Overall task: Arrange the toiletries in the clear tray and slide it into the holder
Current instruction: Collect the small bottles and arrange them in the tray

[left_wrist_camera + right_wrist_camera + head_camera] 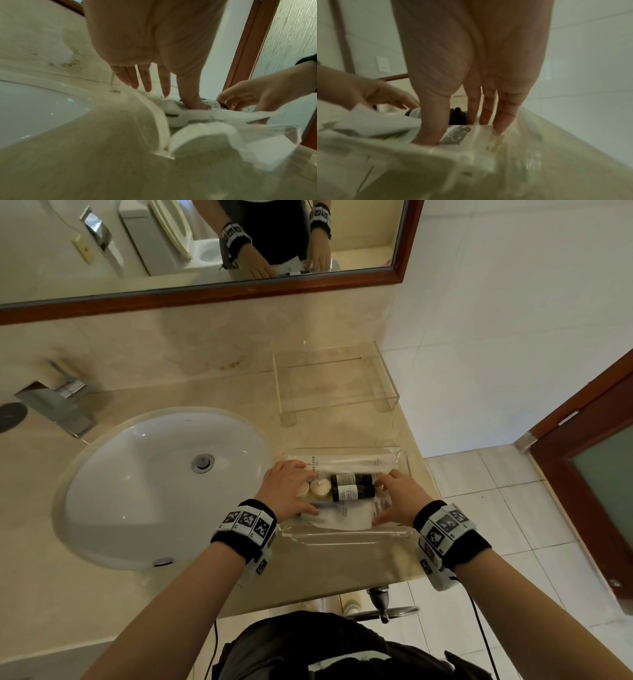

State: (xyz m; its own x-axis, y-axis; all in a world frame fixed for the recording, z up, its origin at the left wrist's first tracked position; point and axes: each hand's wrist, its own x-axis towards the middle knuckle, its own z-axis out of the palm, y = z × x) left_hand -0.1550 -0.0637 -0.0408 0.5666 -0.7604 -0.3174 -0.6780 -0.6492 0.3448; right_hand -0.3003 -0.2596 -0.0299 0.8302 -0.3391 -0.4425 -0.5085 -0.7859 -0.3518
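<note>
The clear tray (342,539) lies on the counter right of the basin, with its near corner close up in the wrist views (164,152) (479,159). Inside lie two dark bottles (352,486) side by side, two round cream items (320,487), long white packets (346,463) at the back and a flat white packet (346,517) at the front. My left hand (287,484) rests on the tray's left contents with straight fingers and its thumb presses down (190,100). My right hand (397,498) touches the bottle caps (458,115), thumb on a printed packet (453,135). The clear holder (337,402) stands behind, empty.
A white oval basin (164,484) fills the counter to the left, with a chrome faucet (58,402) behind it. A wood-framed mirror (205,244) hangs above. The counter ends just right of the tray; past it are floor tiles and a brown door (589,440).
</note>
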